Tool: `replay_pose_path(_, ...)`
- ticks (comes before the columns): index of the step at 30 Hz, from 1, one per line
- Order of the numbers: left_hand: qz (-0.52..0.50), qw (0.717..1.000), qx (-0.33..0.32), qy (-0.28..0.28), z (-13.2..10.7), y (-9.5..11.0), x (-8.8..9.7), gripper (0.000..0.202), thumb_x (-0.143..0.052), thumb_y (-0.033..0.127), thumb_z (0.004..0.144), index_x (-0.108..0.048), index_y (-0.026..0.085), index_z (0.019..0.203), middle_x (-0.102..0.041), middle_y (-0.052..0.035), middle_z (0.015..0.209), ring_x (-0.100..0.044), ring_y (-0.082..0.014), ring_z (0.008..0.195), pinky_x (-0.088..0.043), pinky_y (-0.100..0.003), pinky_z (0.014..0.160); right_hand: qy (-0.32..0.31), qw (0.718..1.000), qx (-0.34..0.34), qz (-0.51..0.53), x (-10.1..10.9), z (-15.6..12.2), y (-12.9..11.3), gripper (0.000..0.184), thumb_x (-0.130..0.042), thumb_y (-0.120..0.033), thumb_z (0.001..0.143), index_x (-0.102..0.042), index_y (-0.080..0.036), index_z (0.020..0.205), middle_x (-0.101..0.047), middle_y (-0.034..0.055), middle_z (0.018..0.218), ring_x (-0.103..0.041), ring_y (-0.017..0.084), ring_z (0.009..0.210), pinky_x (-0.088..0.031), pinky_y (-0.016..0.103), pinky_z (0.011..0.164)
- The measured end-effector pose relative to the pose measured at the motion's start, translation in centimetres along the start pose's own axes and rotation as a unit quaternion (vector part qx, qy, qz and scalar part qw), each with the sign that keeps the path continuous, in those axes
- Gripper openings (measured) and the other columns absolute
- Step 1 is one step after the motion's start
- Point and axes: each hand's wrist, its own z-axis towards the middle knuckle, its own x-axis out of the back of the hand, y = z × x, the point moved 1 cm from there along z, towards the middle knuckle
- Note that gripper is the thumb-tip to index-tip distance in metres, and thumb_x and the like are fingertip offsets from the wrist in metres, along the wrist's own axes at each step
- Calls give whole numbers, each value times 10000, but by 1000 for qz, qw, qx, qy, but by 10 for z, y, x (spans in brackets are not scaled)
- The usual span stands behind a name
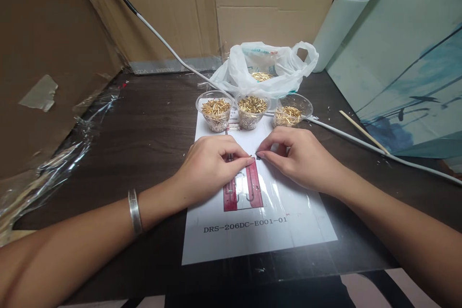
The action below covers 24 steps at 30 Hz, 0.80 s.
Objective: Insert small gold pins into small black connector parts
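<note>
My left hand (212,163) and my right hand (296,156) rest on a white printed sheet (260,231) labelled DRS-206DC-E001-01. Their fingertips meet in a pinch at the top of a red strip pattern (252,192) on the sheet. Something tiny and dark sits between the fingertips; I cannot make out what it is. A silver bangle (134,211) is on my left wrist. Just beyond the hands stand three clear plastic cups of small gold pins: left cup (215,109), middle cup (251,111), right cup (290,111).
A white plastic bag (267,70) with more gold pins lies behind the cups. A white cable (361,142) and a thin wooden stick (363,131) cross the dark table at right. Cardboard walls stand at left and back; crumpled clear film (57,163) lies at left.
</note>
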Motion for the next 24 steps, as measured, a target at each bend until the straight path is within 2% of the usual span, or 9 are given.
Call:
replay_pose_path(5,3,1000,-7,0,0,-1,-1,105,-719,246,785,-756,204,698,-685,19,698,-568,-112,642,-381,-257,585,54,998,25,36,-6,-2,-3,109,-638,-171,839,-740,-165,801,-704,0,706,-530,89,557,-392,243,576)
replay_pose_path(9,0,1000,-9,1,0,-2,-2,103,-704,236,790,-760,204,709,-683,17,700,-569,-115,646,-382,-257,581,56,994,26,90,-10,-5,-7,135,-626,-150,834,-758,-170,810,-725,-14,710,-536,73,530,-387,223,541)
replay_pose_path(13,0,1000,-13,1,0,-3,-2,106,-687,213,791,-756,197,712,-687,17,709,-579,-116,657,-388,-258,589,19,988,-7,153,-9,-6,-8,142,-634,-187,824,-775,-183,842,-732,-12,714,-546,87,531,-388,228,511)
replay_pose_path(17,6,1000,-14,0,0,-3,-1,124,-663,159,786,-745,186,697,-680,18,704,-577,-112,653,-387,-255,588,-20,974,-52,220,-10,-4,-7,172,-622,-243,845,-782,-182,855,-749,22,778,-611,134,641,-429,257,575)
replay_pose_path(20,5,1000,-16,-1,0,-2,-1,118,-677,188,792,-748,188,698,-677,16,701,-571,-113,648,-385,-256,583,-15,968,-75,237,-11,-3,-6,150,-637,-225,830,-777,-173,815,-748,26,776,-617,134,671,-440,258,620)
replay_pose_path(24,-3,1000,-19,2,1,-2,-1,101,-698,201,790,-757,195,708,-679,15,697,-569,-113,642,-381,-256,578,13,971,-104,213,-12,-2,-4,94,-692,-237,777,-758,-170,771,-720,3,703,-546,105,586,-398,245,557)
